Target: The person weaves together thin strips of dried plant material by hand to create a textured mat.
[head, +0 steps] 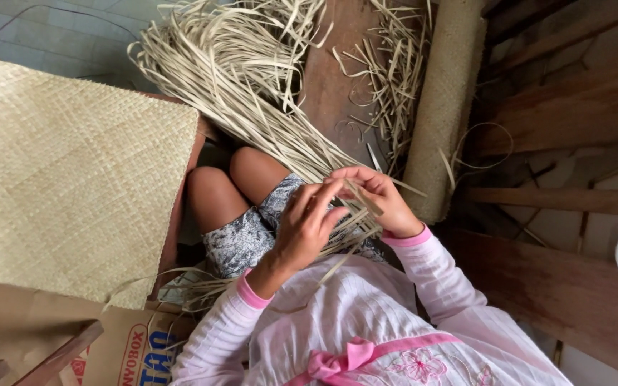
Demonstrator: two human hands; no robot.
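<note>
Looking down from the head view: person seated, knees drawn up, both hands meeting just above the lap. Left hand (307, 227) is curled, fingers closed round a few pale dried leaf strips (355, 214) near their ends. Right hand (380, 199) is likewise closed, thumb and forefingers pinching the same strips from the far side; one short end juts up between the two hands. Neither hand is open or slack.

The held strips belong to a large loose bundle of strips (252, 78) that fans out from the lap across the wooden floor (330, 78) toward the top of the view.

Step in hand, judged: sorting or separating single strips out of the bundle, or starting a fold at their ends; the exact crossing is hidden by the fingers, cannot tell which. Next move would call for a firm pinch on one strip while the other hand slides or bends it, keeping the rest from tangling.

Surroundings: a flat woven mat (66, 171) lies to the left of the knees; a rolled mat (445, 107) lies just right of the bundle; a cardboard box (44, 336) sits at lower left.
</note>
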